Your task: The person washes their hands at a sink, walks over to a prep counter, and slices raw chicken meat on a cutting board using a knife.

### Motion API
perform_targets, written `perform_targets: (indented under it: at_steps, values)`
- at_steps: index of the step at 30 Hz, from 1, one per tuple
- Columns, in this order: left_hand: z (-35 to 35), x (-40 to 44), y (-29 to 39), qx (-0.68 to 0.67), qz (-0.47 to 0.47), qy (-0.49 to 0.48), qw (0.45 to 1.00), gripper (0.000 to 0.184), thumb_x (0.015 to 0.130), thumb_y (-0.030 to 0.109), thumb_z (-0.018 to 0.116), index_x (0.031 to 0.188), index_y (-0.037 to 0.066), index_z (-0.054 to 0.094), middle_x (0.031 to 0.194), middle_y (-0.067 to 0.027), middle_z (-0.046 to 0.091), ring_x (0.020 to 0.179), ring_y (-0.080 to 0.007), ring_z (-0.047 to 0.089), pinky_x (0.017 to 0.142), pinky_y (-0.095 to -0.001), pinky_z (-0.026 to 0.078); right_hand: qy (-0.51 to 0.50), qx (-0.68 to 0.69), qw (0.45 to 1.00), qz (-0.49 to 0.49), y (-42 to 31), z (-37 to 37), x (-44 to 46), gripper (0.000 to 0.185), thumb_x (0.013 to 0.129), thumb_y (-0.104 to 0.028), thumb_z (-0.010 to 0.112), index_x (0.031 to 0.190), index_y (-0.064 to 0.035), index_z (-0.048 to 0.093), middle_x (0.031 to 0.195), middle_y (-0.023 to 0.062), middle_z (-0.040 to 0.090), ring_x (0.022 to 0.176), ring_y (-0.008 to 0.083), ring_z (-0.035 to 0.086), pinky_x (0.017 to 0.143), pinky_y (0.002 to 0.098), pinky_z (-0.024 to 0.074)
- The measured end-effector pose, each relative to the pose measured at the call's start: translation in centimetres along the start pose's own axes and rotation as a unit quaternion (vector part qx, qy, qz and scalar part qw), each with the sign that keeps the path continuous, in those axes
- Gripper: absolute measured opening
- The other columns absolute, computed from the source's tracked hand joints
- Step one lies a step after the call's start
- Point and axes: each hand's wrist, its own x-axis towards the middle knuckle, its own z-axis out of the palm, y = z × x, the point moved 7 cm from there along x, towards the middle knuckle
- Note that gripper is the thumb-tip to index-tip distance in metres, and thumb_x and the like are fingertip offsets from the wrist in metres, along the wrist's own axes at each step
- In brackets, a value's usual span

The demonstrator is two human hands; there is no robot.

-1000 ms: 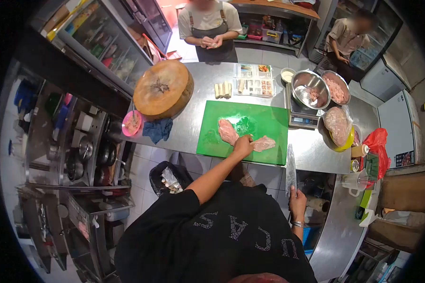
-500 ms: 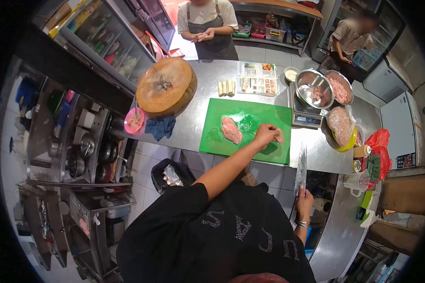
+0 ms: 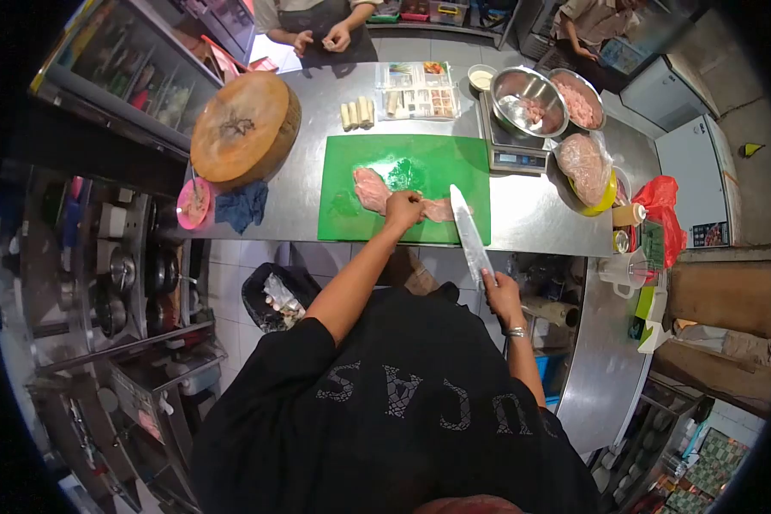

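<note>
My left hand (image 3: 403, 210) is closed on the left end of a small strip of raw meat (image 3: 439, 211), which lies on a green cutting board (image 3: 338, 221). A larger piece of raw meat (image 3: 370, 188) rests just to the left of that hand. In my right hand (image 3: 502, 300) is the handle of a large knife (image 3: 469, 228). Its blade points away from me and lies over the board at the strip's right end. Whether the edge touches the meat I cannot tell.
A round wooden chopping block (image 3: 242, 127) and a blue cloth (image 3: 242, 206) are on the left. Behind the board are wrapped rolls (image 3: 356, 113) and a picture sheet (image 3: 418, 88). To the right, a steel bowl (image 3: 529, 101) sits on a scale (image 3: 518, 159). A co-worker's hands (image 3: 321, 40) show opposite.
The knife has swung from beside the board to over it. My left hand now grips the small strip, nearer the larger piece. The whole view has shifted.
</note>
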Motion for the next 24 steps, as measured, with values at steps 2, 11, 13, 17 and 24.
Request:
perform_targets:
  at_steps: [2, 11, 13, 17, 24]
  values:
    - [-0.4, 0.0, 0.2, 0.054, 0.015, 0.027, 0.998, 0.012, 0.077, -0.001, 0.072, 0.088, -0.006, 0.071, 0.076, -0.0153, 0.071, 0.065, -0.0228, 0.072, 0.056, -0.0349, 0.058, -0.003, -0.023, 1.000, -0.019, -0.1, 0.5, 0.9, 0.052, 0.100, -0.048, 0.057, 0.077, -0.0005, 0.057, 0.057, 0.0073, 0.055, 0.047, 0.0174, 0.055, 0.046, 0.0363, 0.0433]
    - [-0.4, -4.3, 2.6, 0.261, 0.365, 0.039, 0.893, 0.034, 0.078, 0.005, 0.069, 0.111, 0.004, 0.063, 0.119, -0.0175, 0.059, 0.107, -0.0391, 0.058, 0.090, -0.0455, 0.049, 0.101, -0.221, 0.956, -0.166, -8.3, -6.4, -0.2, 0.027, 0.099, -0.030, 0.058, 0.090, -0.0044, 0.058, 0.078, 0.0231, 0.065, 0.073, 0.0470, 0.063, 0.062, 0.0559, 0.0471]
    - [0.6, -6.6, 3.8, 0.352, 0.411, 0.012, 0.841, 0.035, 0.078, 0.003, 0.067, 0.112, 0.003, 0.061, 0.120, -0.0154, 0.059, 0.106, -0.0376, 0.057, 0.093, -0.0452, 0.047, 0.094, -0.257, 0.939, -0.210, -9.5, -7.0, 1.1, 0.024, 0.099, -0.029, 0.057, 0.092, -0.0058, 0.058, 0.076, 0.0209, 0.065, 0.070, 0.0445, 0.063, 0.061, 0.0541, 0.0478]
    - [0.8, -7.8, 3.5, 0.368, 0.402, 0.003, 0.838, 0.034, 0.079, 0.004, 0.067, 0.112, 0.003, 0.060, 0.123, -0.0132, 0.058, 0.106, -0.0355, 0.055, 0.095, -0.0444, 0.046, 0.062, -0.317, 0.903, -0.284, -11.6, -6.6, 3.2, 0.020, 0.098, -0.028, 0.059, 0.094, -0.0083, 0.060, 0.076, 0.0173, 0.065, 0.069, 0.0400, 0.064, 0.059, 0.0487, 0.0486]
    - [0.9, -7.7, 5.3, 0.359, 0.388, 0.023, 0.849, 0.033, 0.082, 0.008, 0.069, 0.112, 0.002, 0.059, 0.116, -0.0154, 0.058, 0.105, -0.0370, 0.055, 0.093, -0.0464, 0.046, 0.038, -0.379, 0.855, -0.351, -14.2, -5.4, 6.1, 0.020, 0.097, -0.031, 0.058, 0.095, -0.0110, 0.058, 0.072, 0.0120, 0.063, 0.065, 0.0330, 0.065, 0.056, 0.0460, 0.0502]
